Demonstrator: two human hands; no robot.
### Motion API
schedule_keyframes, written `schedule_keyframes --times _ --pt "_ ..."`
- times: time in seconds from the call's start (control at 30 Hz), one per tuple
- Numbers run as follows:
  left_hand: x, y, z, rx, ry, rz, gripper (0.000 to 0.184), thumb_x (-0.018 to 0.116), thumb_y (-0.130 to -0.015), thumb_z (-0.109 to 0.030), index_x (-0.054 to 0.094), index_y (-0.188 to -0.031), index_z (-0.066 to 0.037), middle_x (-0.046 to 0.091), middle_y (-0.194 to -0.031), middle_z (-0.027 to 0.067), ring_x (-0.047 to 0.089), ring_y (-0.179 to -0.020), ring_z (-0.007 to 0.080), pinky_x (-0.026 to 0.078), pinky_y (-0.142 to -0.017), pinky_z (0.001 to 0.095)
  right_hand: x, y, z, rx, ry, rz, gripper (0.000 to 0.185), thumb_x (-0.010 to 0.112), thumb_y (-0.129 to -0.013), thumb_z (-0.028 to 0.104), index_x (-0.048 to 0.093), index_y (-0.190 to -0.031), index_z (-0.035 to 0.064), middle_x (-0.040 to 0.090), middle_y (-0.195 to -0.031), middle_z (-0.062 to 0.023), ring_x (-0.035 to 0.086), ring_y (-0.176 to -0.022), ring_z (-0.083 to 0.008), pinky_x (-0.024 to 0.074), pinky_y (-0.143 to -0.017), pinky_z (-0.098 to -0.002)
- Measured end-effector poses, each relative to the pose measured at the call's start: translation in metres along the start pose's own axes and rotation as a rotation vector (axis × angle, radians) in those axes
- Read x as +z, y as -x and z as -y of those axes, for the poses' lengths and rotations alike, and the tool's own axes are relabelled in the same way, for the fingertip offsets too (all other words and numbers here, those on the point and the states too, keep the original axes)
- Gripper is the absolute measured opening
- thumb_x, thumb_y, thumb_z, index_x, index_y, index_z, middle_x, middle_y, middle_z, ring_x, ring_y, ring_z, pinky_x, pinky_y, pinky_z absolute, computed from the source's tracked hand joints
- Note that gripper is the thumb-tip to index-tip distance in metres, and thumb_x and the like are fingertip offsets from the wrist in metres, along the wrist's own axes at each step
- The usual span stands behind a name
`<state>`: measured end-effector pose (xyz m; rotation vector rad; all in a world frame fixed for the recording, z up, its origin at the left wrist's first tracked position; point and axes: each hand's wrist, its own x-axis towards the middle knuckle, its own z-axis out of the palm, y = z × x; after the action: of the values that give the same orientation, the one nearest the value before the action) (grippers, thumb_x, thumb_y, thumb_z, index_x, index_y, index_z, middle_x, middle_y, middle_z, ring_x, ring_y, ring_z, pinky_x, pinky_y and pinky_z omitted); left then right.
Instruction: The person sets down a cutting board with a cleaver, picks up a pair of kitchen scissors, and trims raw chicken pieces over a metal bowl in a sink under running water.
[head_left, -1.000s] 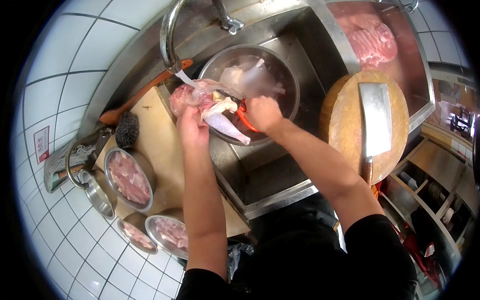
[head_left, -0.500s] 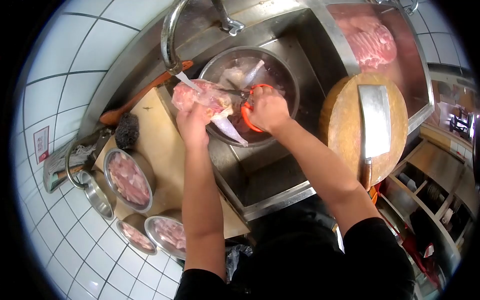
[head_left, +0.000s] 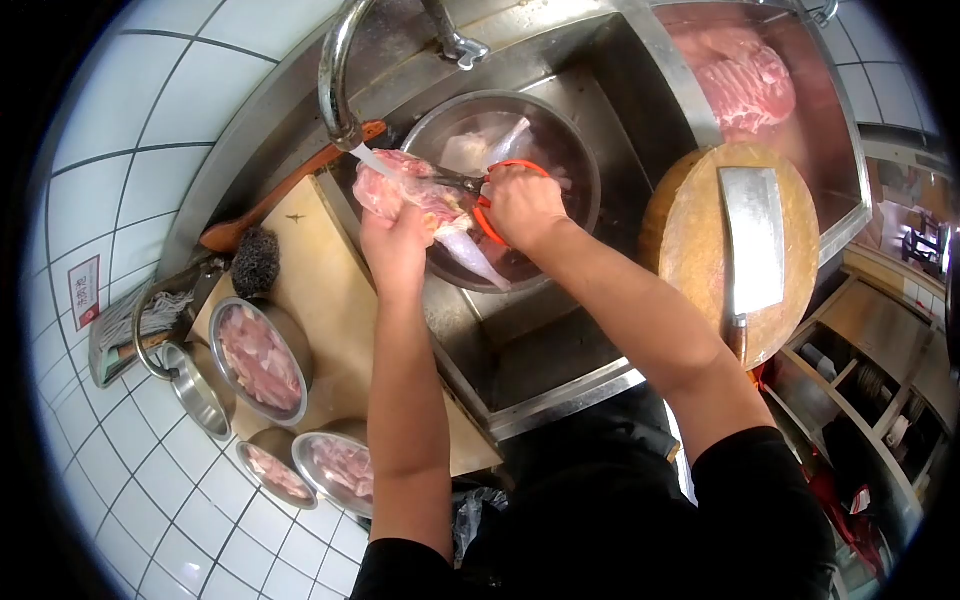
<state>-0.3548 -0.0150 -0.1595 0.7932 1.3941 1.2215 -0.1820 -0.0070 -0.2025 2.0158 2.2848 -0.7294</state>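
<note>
Pinkish raw meat with a pale leg end (head_left: 465, 255) is gripped by my left hand (head_left: 397, 250) under the stream from the faucet (head_left: 342, 110). My right hand (head_left: 524, 205) is wrapped round orange-handled scissors (head_left: 517, 164), whose dark blades point left and touch the meat's upper right side. Below both hands, a round metal basin (head_left: 588, 150) stands in the sink (head_left: 625, 120), holding water and another piece of meat with a leg (head_left: 508, 140). The scissor tips are partly hidden against the meat.
Left, a cutting board (head_left: 315, 250) bears a dark scrubber (head_left: 256, 260) and a bowl of meat (head_left: 262, 358); more bowls stand below. A cleaver (head_left: 752, 240) lies on a round chopping block (head_left: 690, 230) at right. Beyond it, meat (head_left: 750, 88) lies in a second sink.
The meat has turned and shifted slightly right in my left hand. The scissors, at first mostly hidden beside the leg, have moved up and now lie against the meat's upper side.
</note>
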Motion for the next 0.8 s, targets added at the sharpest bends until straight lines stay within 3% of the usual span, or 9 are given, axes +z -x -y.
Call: schedule_keyframes --times 0.17,0.23,0.37,0.47,0.57,0.67,0.8 --pt "-0.002 0.000 0.000 -0.012 -0.038 0.017 0.034 0.051 -0.090 0.007 0.061 -0.123 0.002 0.068 -0.107 0.0077 0.066 -0.083 0.0121 0.053 -0.064 0.0241 0.002 -0.004 0.006 0.045 -0.070 0.113 0.035 0.059 -0.093 0.036 0.072 -0.102 0.0049 0.073 -0.103 -0.0189 0.073 -0.095 -0.0293 0.0582 -0.082 -0.0393" --pt "-0.008 0.000 0.002 -0.026 -0.055 0.011 0.035 0.052 -0.090 0.006 0.060 -0.124 0.001 0.067 -0.107 0.0074 0.065 -0.082 0.0117 0.053 -0.063 0.0247 -0.022 0.000 0.011 0.019 -0.038 0.268 0.036 0.057 -0.094 0.037 0.074 -0.100 0.0056 0.074 -0.103 -0.0187 0.073 -0.097 -0.0303 0.0580 -0.083 -0.0404" --pt "-0.024 -0.006 0.009 -0.100 0.049 -0.024 0.022 0.054 -0.088 0.005 0.064 -0.107 0.001 0.066 -0.091 0.0047 0.063 -0.071 0.0112 0.052 -0.060 0.0257 -0.028 0.005 0.008 0.029 -0.176 0.335 0.043 0.056 -0.095 0.040 0.077 -0.101 0.0035 0.074 -0.103 -0.0192 0.072 -0.102 -0.0332 0.0569 -0.088 -0.0408" --pt "-0.051 -0.016 0.034 -0.141 0.142 0.020 0.016 0.053 -0.085 0.005 0.065 -0.094 -0.001 0.064 -0.080 0.0030 0.059 -0.062 0.0109 0.050 -0.059 0.0268 0.026 0.000 -0.007 -0.073 -0.446 0.193 0.055 0.057 -0.096 0.050 0.071 -0.100 -0.0029 0.074 -0.094 -0.0229 0.074 -0.087 -0.0331 0.0590 -0.077 -0.0421" --pt "-0.038 -0.011 0.022 -0.162 0.198 -0.062 0.015 0.053 -0.082 0.005 0.065 -0.089 -0.001 0.063 -0.076 0.0032 0.057 -0.058 0.0114 0.050 -0.059 0.0279 -0.002 0.013 0.000 0.125 -0.939 0.539 0.058 0.053 -0.099 0.052 0.067 -0.082 -0.0011 0.069 -0.076 -0.0163 0.070 -0.067 -0.0264 0.0578 -0.062 -0.0399" --pt "-0.021 -0.007 0.006 -0.172 0.259 -0.097 0.012 0.053 -0.081 0.004 0.063 -0.086 0.000 0.064 -0.078 0.0050 0.063 -0.062 0.0144 0.052 -0.059 0.0276 -0.007 0.021 0.001 0.220 -1.249 0.705 0.061 0.053 -0.100 0.052 0.059 -0.066 0.0010 0.050 -0.055 -0.0075 0.049 -0.041 -0.0193 0.0535 -0.051 -0.0421" --pt "-0.014 -0.006 0.002 -0.208 0.269 -0.128 0.012 0.052 -0.080 0.004 0.063 -0.084 0.000 0.063 -0.077 0.0049 0.062 -0.062 0.0144 0.053 -0.060 0.0273 0.030 0.024 -0.011 0.160 -1.767 1.023 0.057 0.055 -0.100 0.050 0.048 -0.062 0.0090 0.045 -0.053 -0.0034 0.042 -0.040 -0.0152 0.0501 -0.049 -0.0345"
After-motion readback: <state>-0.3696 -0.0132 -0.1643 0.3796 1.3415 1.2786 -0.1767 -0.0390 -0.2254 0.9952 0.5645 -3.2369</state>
